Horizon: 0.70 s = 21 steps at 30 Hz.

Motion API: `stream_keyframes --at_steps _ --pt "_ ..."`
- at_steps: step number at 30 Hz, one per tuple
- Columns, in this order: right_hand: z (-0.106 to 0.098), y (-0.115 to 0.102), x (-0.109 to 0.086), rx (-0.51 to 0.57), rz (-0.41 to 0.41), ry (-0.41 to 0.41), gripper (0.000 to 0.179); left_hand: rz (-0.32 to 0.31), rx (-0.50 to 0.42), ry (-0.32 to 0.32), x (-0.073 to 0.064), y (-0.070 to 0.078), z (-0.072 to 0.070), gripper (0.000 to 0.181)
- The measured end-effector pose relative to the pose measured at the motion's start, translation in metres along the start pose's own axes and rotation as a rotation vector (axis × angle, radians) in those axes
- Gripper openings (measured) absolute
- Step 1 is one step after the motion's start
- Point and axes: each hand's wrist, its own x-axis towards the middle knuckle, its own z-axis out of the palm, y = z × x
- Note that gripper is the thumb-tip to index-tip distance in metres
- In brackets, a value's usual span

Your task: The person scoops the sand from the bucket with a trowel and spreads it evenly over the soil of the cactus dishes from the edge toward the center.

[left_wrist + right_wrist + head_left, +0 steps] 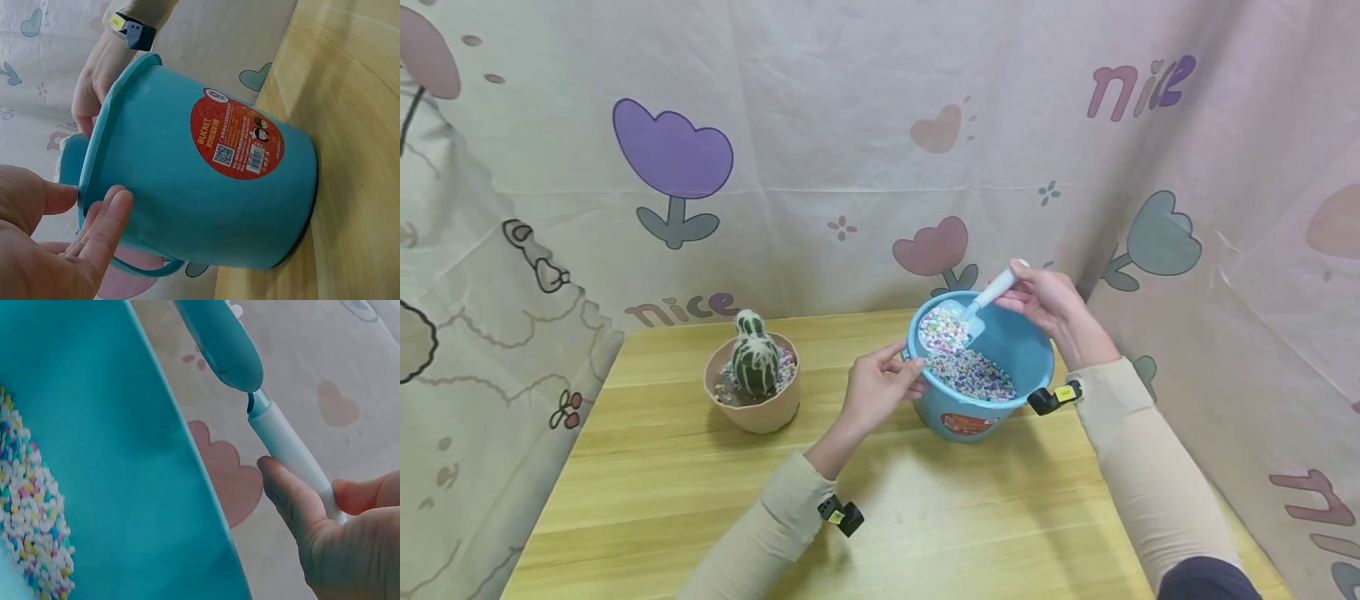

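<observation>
My right hand (1051, 304) grips the white handle of a small blue scoop (997, 287) over the blue bucket (1030, 350). Colourful little pebbles (942, 331) heap in the scoop's blade, which is tilted over the bucket's left inside. More pebbles (976, 377) cover the bucket's bottom. At the bucket's left rim, my left hand (880, 385) pinches the edge, thumb on top and fingers along the outer wall. In the left wrist view the bucket (169, 206) shows a red label. The right wrist view shows the scoop (290, 437) from below, its load hidden.
To the left on the wooden table (685, 500) stands a peach pot (760, 415) with a round, striped cactus (756, 364) and pebbles around it. A printed cloth (820, 150) hangs behind the table and along both sides, close beyond the bucket.
</observation>
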Motion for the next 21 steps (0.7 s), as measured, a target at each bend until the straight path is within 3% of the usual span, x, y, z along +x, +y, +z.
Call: stream_keyframes --at_steps 6,9,17,21 --pt "0.019 0.001 0.006 0.031 -0.008 -0.029 0.018 0.012 0.018 0.061 -0.009 -0.003 -0.006 0.053" --pt "0.029 0.003 0.01 0.024 -0.011 -0.023 0.018 0.035 0.075 0.105 -0.014 -0.003 -0.011 0.055" --pt "0.055 0.009 0.017 0.025 -0.02 0.0 0.044 0.213 0.281 0.297 -0.028 0.003 -0.03 0.025" --pt "0.065 0.012 0.02 0.04 -0.029 0.001 0.038 0.29 0.309 0.352 -0.04 0.007 -0.042 0.021"
